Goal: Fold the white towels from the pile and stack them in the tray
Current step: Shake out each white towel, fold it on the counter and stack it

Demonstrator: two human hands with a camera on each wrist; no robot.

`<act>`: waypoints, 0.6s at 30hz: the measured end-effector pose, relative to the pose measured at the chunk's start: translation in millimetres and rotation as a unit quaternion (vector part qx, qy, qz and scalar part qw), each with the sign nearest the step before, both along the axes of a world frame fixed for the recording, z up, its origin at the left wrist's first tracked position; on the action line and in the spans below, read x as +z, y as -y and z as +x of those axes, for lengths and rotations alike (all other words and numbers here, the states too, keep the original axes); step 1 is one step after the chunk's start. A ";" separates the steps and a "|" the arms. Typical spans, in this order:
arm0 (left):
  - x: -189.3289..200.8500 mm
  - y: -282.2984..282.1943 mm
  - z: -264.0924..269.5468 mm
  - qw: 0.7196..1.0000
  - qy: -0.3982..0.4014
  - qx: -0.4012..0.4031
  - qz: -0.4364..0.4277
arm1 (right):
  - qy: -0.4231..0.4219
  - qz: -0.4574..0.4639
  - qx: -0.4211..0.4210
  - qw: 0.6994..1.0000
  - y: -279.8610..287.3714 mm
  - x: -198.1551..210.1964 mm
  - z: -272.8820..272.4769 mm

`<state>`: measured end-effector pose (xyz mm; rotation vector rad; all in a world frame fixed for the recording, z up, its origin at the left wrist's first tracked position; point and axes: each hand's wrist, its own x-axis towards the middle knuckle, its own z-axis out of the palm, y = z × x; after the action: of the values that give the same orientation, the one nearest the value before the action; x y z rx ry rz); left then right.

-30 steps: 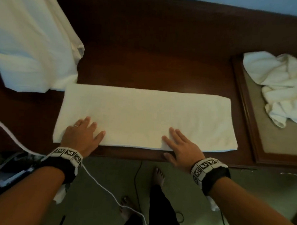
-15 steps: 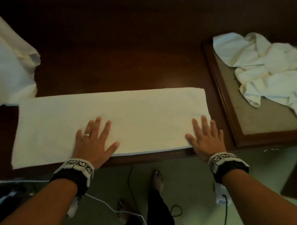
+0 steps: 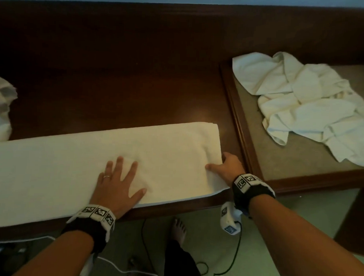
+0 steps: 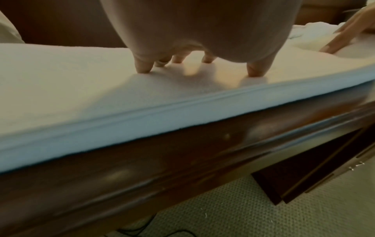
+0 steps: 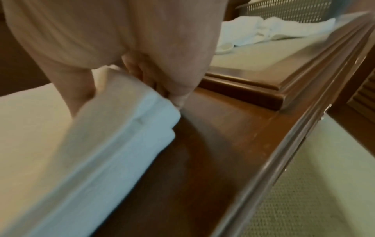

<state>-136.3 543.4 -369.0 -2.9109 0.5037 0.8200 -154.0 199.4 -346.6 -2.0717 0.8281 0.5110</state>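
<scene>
A white towel point(image 3: 73, 161), folded into a long strip, lies along the front edge of the dark wooden table point(image 3: 117, 84). My left hand point(image 3: 119, 181) presses flat on its middle with fingers spread; the left wrist view shows the fingertips point(image 4: 143, 68) on the cloth point(image 4: 81, 96). My right hand point(image 3: 225, 166) grips the towel's right end, thumb on top and fingers tucked under the edge. In the right wrist view that end point(image 5: 121, 115) is lifted a little off the wood. The wooden tray point(image 3: 241, 127) stands at the right.
Crumpled white towels point(image 3: 306, 105) lie in the tray's far half; its near floor is bare. More white cloth point(image 3: 0, 111) sits at the table's left edge. Cables and a bare foot point(image 3: 179, 230) are on the green floor below the table.
The right hand slid from lying flat on the towel to its right end and took hold of the edge. The left hand shifted right along the towel. The view swung rightward.
</scene>
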 end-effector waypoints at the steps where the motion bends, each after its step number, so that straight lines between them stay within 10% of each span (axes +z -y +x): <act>1: 1.6 1.3 0.7 1.000 -0.004 0.002 0.006 | -0.003 0.016 0.001 1.000 2.1 0.7 2.3; 18: 10.0 12.6 5.3 0.999 -0.008 0.031 0.008 | -0.047 0.129 0.064 0.988 19.3 11.6 31.5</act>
<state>-130.9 530.8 -359.0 -2.9206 0.4080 0.8508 -122.5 180.1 -334.9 -1.8795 0.6455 0.7505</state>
